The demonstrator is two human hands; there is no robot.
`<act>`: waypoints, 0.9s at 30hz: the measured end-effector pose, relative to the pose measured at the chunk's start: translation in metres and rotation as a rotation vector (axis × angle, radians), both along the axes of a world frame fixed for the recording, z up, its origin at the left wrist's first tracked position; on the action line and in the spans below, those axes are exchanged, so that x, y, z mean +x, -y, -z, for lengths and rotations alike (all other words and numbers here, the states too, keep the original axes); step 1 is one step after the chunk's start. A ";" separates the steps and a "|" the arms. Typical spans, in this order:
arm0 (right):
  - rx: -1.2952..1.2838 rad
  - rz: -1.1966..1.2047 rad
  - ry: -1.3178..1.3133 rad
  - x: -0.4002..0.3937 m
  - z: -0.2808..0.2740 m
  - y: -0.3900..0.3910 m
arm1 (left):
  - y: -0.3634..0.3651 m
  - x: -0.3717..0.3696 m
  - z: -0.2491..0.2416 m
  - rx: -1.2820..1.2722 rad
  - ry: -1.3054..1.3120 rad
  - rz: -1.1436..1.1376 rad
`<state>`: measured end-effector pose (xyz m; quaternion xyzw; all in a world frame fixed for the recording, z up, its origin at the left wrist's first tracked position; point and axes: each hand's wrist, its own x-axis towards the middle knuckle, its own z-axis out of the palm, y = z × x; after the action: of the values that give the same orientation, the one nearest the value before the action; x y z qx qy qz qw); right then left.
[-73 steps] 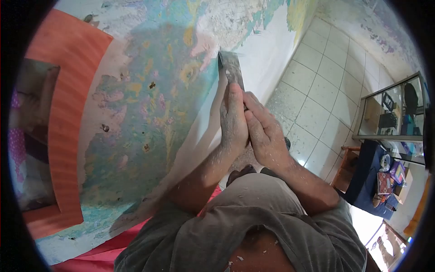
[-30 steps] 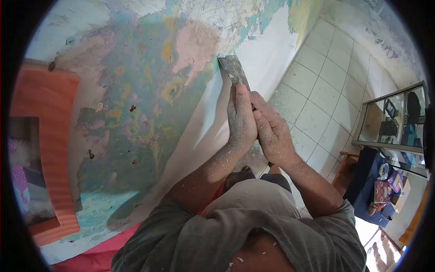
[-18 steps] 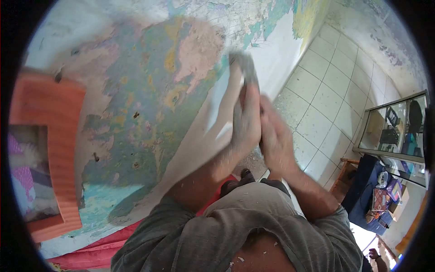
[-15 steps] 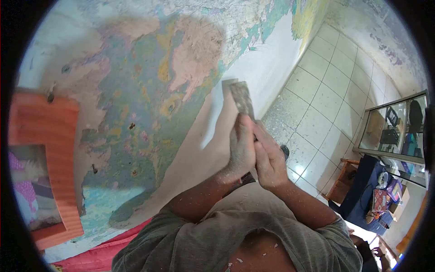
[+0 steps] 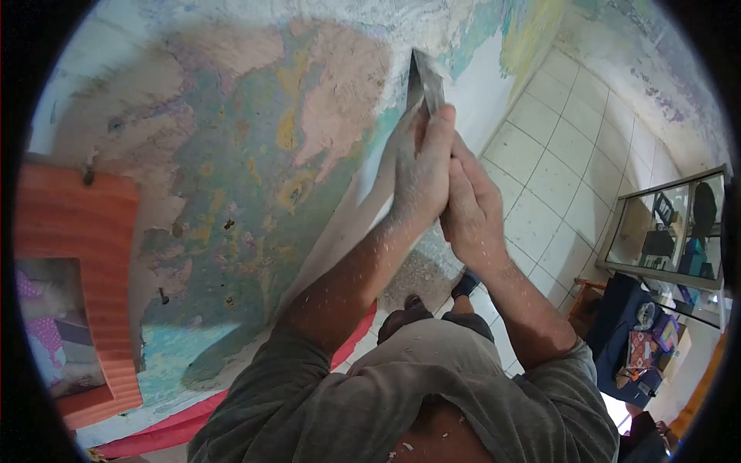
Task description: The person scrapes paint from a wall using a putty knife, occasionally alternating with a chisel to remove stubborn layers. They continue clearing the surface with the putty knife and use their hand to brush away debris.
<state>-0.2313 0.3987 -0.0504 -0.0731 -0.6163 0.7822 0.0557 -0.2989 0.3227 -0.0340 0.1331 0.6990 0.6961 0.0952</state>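
Note:
A metal scraper (image 5: 432,83) has its blade edge at the peeling wall (image 5: 255,170), near the white patch. My left hand (image 5: 424,166) is closed round its handle, with the thumb lying along it just below the blade. Pressed against it from the right, my right hand (image 5: 475,201) is also closed on the handle. The grip hides most of the handle. Pale dust and flakes cling to both forearms. Around the blade the wall shows pink, green, yellow and whitish layers.
An orange-framed picture (image 5: 112,293) hangs on the wall at left, with red fabric (image 5: 170,432) below. Pale floor tiles (image 5: 532,166) lie to the right, dusty near my feet. A glass-fronted cabinet (image 5: 610,266) and a dark blue piece of furniture (image 5: 610,316) bearing several items stand at right.
Both hands and the scraper have moved forward and up along the wall, away from my body. My arms are more stretched out, and my feet now show below.

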 end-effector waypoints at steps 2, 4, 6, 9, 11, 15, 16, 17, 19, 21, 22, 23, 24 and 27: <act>0.258 0.073 -0.214 0.019 0.009 -0.003 | -0.004 0.013 0.024 0.015 0.009 0.012; 0.404 0.125 -0.240 0.043 0.044 0.007 | 0.009 0.047 0.070 -0.061 -0.134 -0.232; 0.391 0.028 -0.165 0.050 0.053 0.009 | 0.009 0.034 0.044 0.024 0.018 -0.192; 0.272 -0.068 -0.142 0.017 0.043 -0.009 | 0.001 0.023 0.043 0.129 0.173 -0.150; 0.238 -0.069 -0.185 0.022 0.054 -0.009 | -0.002 0.027 0.047 0.143 0.182 -0.140; 0.364 0.036 -0.177 0.033 0.054 0.003 | 0.005 0.030 0.045 0.017 0.048 -0.168; 0.340 0.052 -0.175 0.033 0.051 0.006 | 0.007 0.027 0.044 -0.030 -0.016 -0.176; 0.334 0.051 -0.167 0.025 0.048 0.005 | 0.008 0.021 0.044 -0.037 -0.009 -0.175; 0.181 0.008 -0.090 -0.006 0.036 -0.009 | -0.007 -0.008 0.012 -0.030 0.171 -0.043; 0.193 0.041 -0.127 -0.003 0.027 -0.013 | -0.014 -0.006 0.015 -0.030 0.114 -0.055; 0.198 0.078 -0.156 0.000 0.026 -0.014 | -0.017 -0.003 0.019 -0.038 0.065 -0.063; 0.197 0.079 -0.158 0.008 0.037 -0.009 | -0.016 0.009 0.026 0.026 0.015 -0.086; 0.286 0.140 -0.258 0.019 0.058 0.000 | -0.022 0.020 0.028 0.024 0.014 -0.084; 0.367 0.107 -0.179 -0.002 0.040 -0.015 | -0.016 0.002 0.042 0.053 0.050 -0.147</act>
<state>-0.2336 0.4141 -0.0902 -0.0248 -0.7361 0.6562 0.1640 -0.2966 0.3382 -0.0756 0.0664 0.6857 0.7225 0.0575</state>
